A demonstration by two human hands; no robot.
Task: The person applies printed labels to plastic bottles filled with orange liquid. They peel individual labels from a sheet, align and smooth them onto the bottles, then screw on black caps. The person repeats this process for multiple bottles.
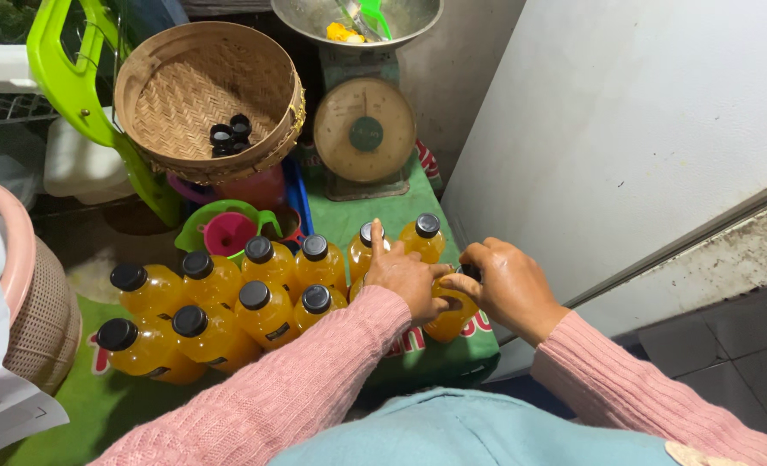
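Observation:
Several bottles of orange liquid with black caps (263,298) stand together on a green mat (401,220). My left hand (405,276) grips one orange bottle (450,315) at the right end of the group, its index finger raised against a neighbouring bottle (364,246). My right hand (509,285) closes over the top of that same gripped bottle, fingers around its cap. Both arms wear pink knitted sleeves.
A woven basket (207,95) holding loose black caps (231,135) leans at the back left. Behind the bottles stand a dial kitchen scale (364,129) with a metal bowl and a pink funnel (228,231). A white wall panel (642,129) rises at right; a pink basin (17,259) sits left.

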